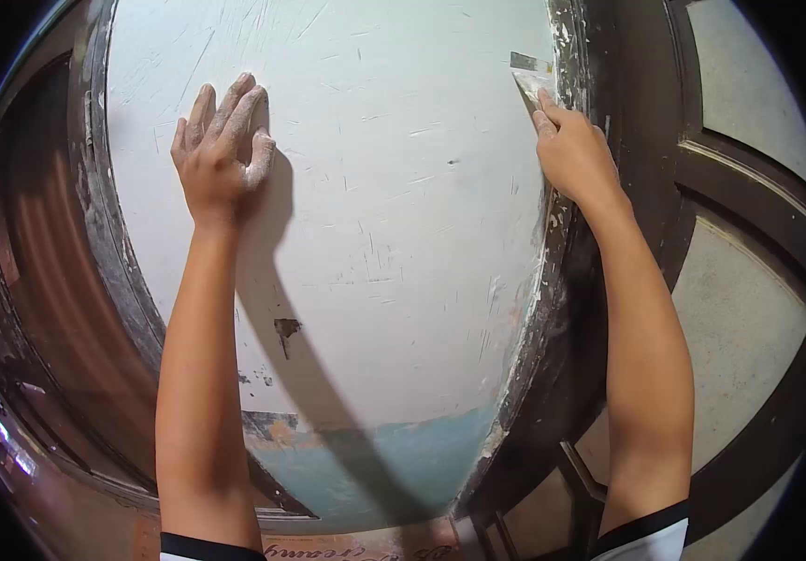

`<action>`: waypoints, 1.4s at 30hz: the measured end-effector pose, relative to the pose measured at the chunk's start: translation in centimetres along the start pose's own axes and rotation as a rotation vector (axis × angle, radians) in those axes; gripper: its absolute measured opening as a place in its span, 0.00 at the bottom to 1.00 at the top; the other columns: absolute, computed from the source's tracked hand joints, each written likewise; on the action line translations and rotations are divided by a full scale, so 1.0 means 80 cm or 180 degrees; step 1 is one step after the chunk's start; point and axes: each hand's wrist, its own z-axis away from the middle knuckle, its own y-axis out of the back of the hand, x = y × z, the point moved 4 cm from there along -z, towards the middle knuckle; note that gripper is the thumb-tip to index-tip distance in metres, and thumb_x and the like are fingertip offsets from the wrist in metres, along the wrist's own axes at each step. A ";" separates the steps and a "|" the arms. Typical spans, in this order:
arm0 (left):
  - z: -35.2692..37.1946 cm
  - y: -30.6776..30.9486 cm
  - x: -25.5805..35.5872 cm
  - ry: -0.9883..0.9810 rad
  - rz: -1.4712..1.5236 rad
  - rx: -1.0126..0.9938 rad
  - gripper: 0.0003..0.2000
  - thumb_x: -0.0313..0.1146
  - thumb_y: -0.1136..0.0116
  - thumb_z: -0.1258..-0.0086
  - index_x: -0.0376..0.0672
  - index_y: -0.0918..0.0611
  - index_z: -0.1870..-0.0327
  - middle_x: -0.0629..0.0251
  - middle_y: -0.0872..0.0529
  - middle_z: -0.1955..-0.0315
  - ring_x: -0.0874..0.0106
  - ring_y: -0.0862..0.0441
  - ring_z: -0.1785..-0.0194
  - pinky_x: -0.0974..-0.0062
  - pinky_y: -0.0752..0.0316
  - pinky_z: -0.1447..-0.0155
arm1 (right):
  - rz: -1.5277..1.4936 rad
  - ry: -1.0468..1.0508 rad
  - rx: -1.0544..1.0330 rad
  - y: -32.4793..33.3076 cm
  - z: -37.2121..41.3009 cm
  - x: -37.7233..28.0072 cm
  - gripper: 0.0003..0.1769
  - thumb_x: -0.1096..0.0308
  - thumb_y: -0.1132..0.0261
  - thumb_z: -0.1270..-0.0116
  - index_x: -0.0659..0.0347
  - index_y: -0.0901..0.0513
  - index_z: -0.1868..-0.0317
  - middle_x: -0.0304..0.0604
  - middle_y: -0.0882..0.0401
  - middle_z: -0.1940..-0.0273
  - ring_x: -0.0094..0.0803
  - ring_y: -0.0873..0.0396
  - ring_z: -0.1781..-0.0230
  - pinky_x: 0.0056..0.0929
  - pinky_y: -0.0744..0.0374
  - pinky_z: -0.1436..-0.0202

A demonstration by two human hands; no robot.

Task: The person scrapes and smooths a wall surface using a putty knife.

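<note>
My left hand [223, 140] lies against a scratched white panel [403, 215], its fingers stretched out and dusted with white powder. In my right hand [575, 150] is a putty knife [528, 84], its blade against the panel near the upper right edge. White residue coats the blade, and my fingers hide most of the handle. Just above the blade is a dark scraped patch [531, 63]. Lower on the panel are another dark chipped spot [286, 333] and a blue-green band [384, 467] along the bottom.
A dark frame with flaking white paint [562, 224] borders the panel on the right, with a worn frame [104, 187] on the left. Further right stands dark woodwork with pale panels [740, 327]. Brown folds [57, 224] show at left. Below is a printed surface with lettering [366, 547].
</note>
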 end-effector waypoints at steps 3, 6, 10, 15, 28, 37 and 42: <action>0.000 0.002 0.003 0.0028 -0.0005 -0.0022 0.27 0.37 0.40 0.34 0.65 0.17 0.31 0.86 0.21 0.27 0.61 0.34 0.18 0.46 0.47 0.16 | 0.0013 0.0054 0.0094 -0.005 -0.003 0.004 0.26 0.53 0.47 0.18 0.45 0.24 0.24 0.63 0.17 0.38 0.63 0.22 0.35 0.50 0.24 0.31; 0.000 -0.001 0.003 0.0053 -0.0001 -0.0032 0.27 0.37 0.40 0.34 0.65 0.17 0.31 0.86 0.21 0.26 0.62 0.34 0.18 0.46 0.47 0.16 | 0.0016 -0.0058 0.0050 -0.004 0.002 0.002 0.26 0.53 0.47 0.18 0.44 0.23 0.25 0.61 0.16 0.38 0.63 0.20 0.36 0.55 0.24 0.32; 0.003 -0.003 -0.002 0.0029 -0.0004 -0.0036 0.27 0.38 0.41 0.34 0.65 0.17 0.31 0.86 0.21 0.27 0.62 0.34 0.18 0.46 0.48 0.16 | -0.0071 -0.0037 0.0100 -0.013 -0.002 0.001 0.25 0.53 0.47 0.18 0.43 0.22 0.26 0.59 0.16 0.37 0.62 0.20 0.34 0.57 0.24 0.31; -0.002 -0.005 -0.012 -0.0093 0.0137 -0.0046 0.26 0.38 0.41 0.34 0.64 0.16 0.32 0.86 0.20 0.28 0.62 0.32 0.19 0.47 0.46 0.16 | 0.0093 0.0174 -0.0084 0.000 -0.043 -0.006 0.26 0.54 0.48 0.18 0.43 0.23 0.25 0.57 0.18 0.34 0.60 0.22 0.32 0.56 0.24 0.29; -0.002 0.007 0.002 0.0017 -0.0002 -0.0021 0.27 0.33 0.42 0.36 0.59 0.15 0.33 0.81 0.19 0.28 0.60 0.30 0.20 0.52 0.43 0.17 | -0.0631 0.0025 0.0062 -0.016 -0.015 -0.008 0.30 0.53 0.46 0.18 0.52 0.29 0.21 0.64 0.19 0.34 0.62 0.24 0.30 0.49 0.26 0.25; 0.000 0.002 0.000 0.0063 -0.0018 -0.0027 0.26 0.37 0.38 0.35 0.64 0.16 0.33 0.87 0.20 0.28 0.64 0.33 0.19 0.49 0.46 0.16 | -0.0907 0.0162 0.0146 -0.023 -0.009 0.007 0.27 0.55 0.46 0.16 0.52 0.27 0.22 0.54 0.23 0.27 0.51 0.26 0.25 0.39 0.30 0.23; -0.002 0.005 0.004 0.0028 -0.0087 -0.0027 0.27 0.32 0.42 0.36 0.59 0.15 0.33 0.80 0.19 0.28 0.60 0.31 0.20 0.55 0.45 0.16 | -0.0852 0.0333 0.0167 -0.026 -0.022 0.009 0.28 0.53 0.46 0.18 0.46 0.28 0.21 0.60 0.18 0.34 0.57 0.22 0.31 0.44 0.27 0.27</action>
